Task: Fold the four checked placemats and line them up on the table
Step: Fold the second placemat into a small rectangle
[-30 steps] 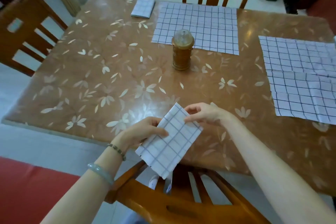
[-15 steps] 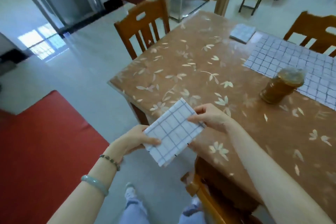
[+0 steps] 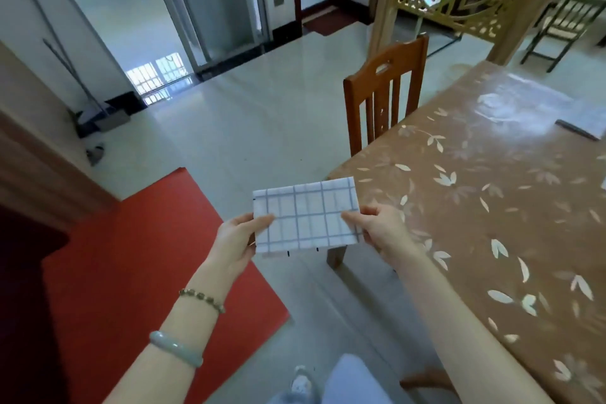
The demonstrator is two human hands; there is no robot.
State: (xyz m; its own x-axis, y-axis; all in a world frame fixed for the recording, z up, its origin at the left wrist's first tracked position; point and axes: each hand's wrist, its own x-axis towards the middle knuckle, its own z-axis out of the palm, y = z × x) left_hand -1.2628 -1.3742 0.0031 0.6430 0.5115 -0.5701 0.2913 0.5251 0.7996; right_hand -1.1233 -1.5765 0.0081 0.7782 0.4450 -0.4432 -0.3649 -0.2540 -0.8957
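- Both hands now hold the folded placemat [image 3: 306, 218] level; half a second ago it sat tilted between them.
- Left hand [image 3: 237, 236] pinches its left edge, thumb on top; right hand [image 3: 382, 228] pinches its right edge.
- Placemat hangs between the hands above the floor, its right end over the bench [image 3: 492, 207] corner.

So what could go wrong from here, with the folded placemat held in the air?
1. The folded placemat hangs mostly over the floor, beside the table corner, pinched only at its ends by the left hand and right hand; a slip would likely drop it there.
2. Unsupported in the air, its layers may sag open.
3. What looks like another folded cloth sits at the frame's far edge, so lining up could be misjudged.
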